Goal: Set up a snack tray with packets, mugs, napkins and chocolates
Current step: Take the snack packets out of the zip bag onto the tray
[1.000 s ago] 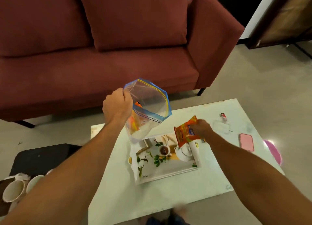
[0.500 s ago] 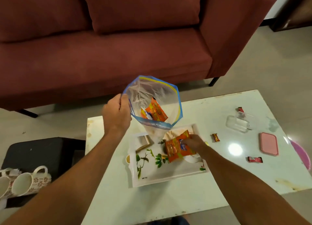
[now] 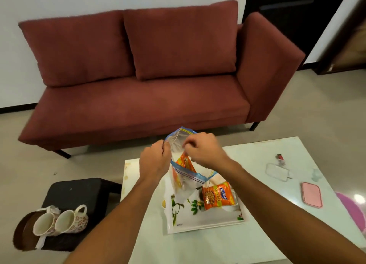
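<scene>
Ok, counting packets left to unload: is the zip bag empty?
Not empty: at least one orange packet shows through the clear zip bag.

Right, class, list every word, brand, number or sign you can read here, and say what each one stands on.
"Kurkure": blue logo on the orange packet lying on the tray.
Packet's other print: blurred.
Small dark mark on the tray's near edge: too small.
Print on the bagged packets in the zip bag: unreadable.

Purple mat (image 3: 351, 208) half beyond the right edge; bagged packet (image 3: 184, 161) mostly obscured.
</scene>
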{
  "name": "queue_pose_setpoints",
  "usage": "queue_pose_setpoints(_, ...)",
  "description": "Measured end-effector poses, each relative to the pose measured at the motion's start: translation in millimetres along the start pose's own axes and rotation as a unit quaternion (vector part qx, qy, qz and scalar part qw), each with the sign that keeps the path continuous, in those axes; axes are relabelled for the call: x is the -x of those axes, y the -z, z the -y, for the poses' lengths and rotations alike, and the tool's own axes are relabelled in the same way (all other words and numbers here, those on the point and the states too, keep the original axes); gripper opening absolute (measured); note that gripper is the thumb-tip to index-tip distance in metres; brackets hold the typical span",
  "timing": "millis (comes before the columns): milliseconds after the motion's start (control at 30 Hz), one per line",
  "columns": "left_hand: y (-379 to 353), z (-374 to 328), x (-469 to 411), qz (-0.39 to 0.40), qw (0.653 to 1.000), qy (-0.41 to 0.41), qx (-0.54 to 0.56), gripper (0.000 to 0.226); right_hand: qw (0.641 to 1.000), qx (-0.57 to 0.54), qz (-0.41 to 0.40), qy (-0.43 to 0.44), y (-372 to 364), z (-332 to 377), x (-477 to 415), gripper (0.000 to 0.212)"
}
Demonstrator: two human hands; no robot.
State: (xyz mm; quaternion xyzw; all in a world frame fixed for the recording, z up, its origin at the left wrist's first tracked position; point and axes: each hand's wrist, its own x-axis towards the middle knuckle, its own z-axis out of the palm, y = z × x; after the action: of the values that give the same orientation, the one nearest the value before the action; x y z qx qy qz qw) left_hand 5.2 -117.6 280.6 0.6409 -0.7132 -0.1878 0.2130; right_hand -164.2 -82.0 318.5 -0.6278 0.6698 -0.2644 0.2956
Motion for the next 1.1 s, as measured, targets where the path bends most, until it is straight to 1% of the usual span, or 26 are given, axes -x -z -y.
queue_pose_setpoints(33, 9.1, -7.3, 3.3, -0.004, 1.000, -0.006, 0.002, 0.041, 0.994, 0.029, 0.097, -0.041, -1.6, 16.0, -5.0, 0.024)
queue_pose_setpoints(67, 15.9, -14.2, 5.6, -0.009, 1.000, -0.015, 0.004, 0.040, 0.979, 0.054, 0.174, -0.090, -6.2, 24.9, -11.3, 0.022)
queue_pose_setpoints(100, 24.8, -22.7, 8.3, -0.014, 1.000, -0.024, 0.007, 0.038, 0.962, 0.085, 0.229, -0.126, -9.9, 31.6, -16.5, 0.020)
queue_pose_setpoints(133, 33.4, -31.3, 10.9, -0.016, 0.999, -0.034, 0.008, 0.037, 0.944, 0.109, 0.269, -0.160, -14.0, 35.2, -21.8, 0.020)
queue_pose_setpoints(200, 50.9, -47.1, 14.3, -0.018, 0.998, -0.054, 0.011, 0.036, 0.912, 0.106, 0.323, -0.231, -22.5, 39.3, -26.1, 0.027)
queue_pose_setpoints(233, 57.6, -54.1, 15.9, -0.019, 0.998, -0.065, 0.016, 0.037, 0.909, 0.098, 0.324, -0.244, -26.3, 39.2, -28.3, 0.031)
queue_pose_setpoints(267, 66.2, -60.4, 16.7, -0.023, 0.997, -0.073, 0.023, 0.037, 0.923, 0.098, 0.293, -0.231, -28.5, 40.8, -29.9, 0.034)
queue_pose_setpoints(333, 83.0, -70.0, 17.7, -0.029, 0.996, -0.074, 0.039, 0.040, 0.954, 0.129, 0.198, -0.184, -28.4, 43.9, -28.7, 0.035)
queue_pose_setpoints(367, 90.7, -72.5, 17.3, -0.030, 0.996, -0.072, 0.042, 0.040, 0.958, 0.145, 0.174, -0.177, -26.1, 47.2, -28.2, 0.035)
queue_pose_setpoints(400, 95.8, -73.4, 16.4, -0.031, 0.997, -0.068, 0.038, 0.040, 0.958, 0.151, 0.169, -0.178, -24.9, 48.9, -28.6, 0.037)
queue_pose_setpoints(467, 105.9, -70.3, 13.7, -0.036, 0.998, -0.049, 0.027, 0.041, 0.953, 0.157, 0.184, -0.181, -20.4, 63.4, -27.7, 0.036)
queue_pose_setpoints(533, 111.8, -64.1, 11.1, -0.038, 0.999, -0.025, 0.020, 0.040, 0.948, 0.170, 0.191, -0.190, -9.8, 83.6, -25.1, 0.023)
queue_pose_setpoints(567, 113.0, -61.4, 10.1, -0.038, 0.999, -0.014, 0.015, 0.038, 0.947, 0.174, 0.186, -0.195, -3.0, 93.9, -23.6, 0.024)
queue_pose_setpoints(633, 115.5, -57.1, 8.5, -0.035, 0.999, 0.010, 0.000, 0.034, 0.953, 0.163, 0.161, -0.196, 14.4, 112.5, -21.5, 0.015)
queue_pose_setpoints(667, 116.6, -54.7, 8.0, -0.033, 0.999, 0.022, -0.008, 0.032, 0.958, 0.157, 0.149, -0.190, 24.4, 120.9, -20.3, 0.017)
queue_pose_setpoints(767, 116.9, -46.2, 5.9, -0.025, 0.998, 0.059, -0.024, 0.033, 0.963, 0.162, 0.138, -0.166, 61.1, 146.0, -16.2, 0.040)
queue_pose_setpoints(833, 115.1, -39.2, 2.8, -0.015, 0.996, 0.079, -0.034, 0.038, 0.969, 0.158, 0.112, -0.156, 88.5, 154.7, -14.4, 0.041)
queue_pose_setpoints(900, 112.5, -32.1, 1.4, -0.010, 0.995, 0.091, -0.041, 0.039, 0.977, 0.129, 0.067, -0.153, 116.0, 155.0, -13.5, 0.035)
queue_pose_setpoints(1000, 106.6, -19.9, -2.2, -0.026, 0.993, 0.100, -0.049, 0.042, 0.982, 0.038, 0.011, -0.182, 147.4, 138.5, -12.6, 0.019)
queue_pose_setpoints(1033, 104.1, -14.7, -3.9, -0.034, 0.993, 0.104, -0.048, 0.042, 0.980, 0.013, -0.003, -0.198, 153.3, 129.2, -12.4, 0.019)
queue_pose_setpoints(1100, 99.2, -5.7, -8.1, -0.047, 0.992, 0.111, -0.038, 0.043, 0.971, -0.026, -0.021, -0.235, 158.6, 104.8, -12.5, 0.025)
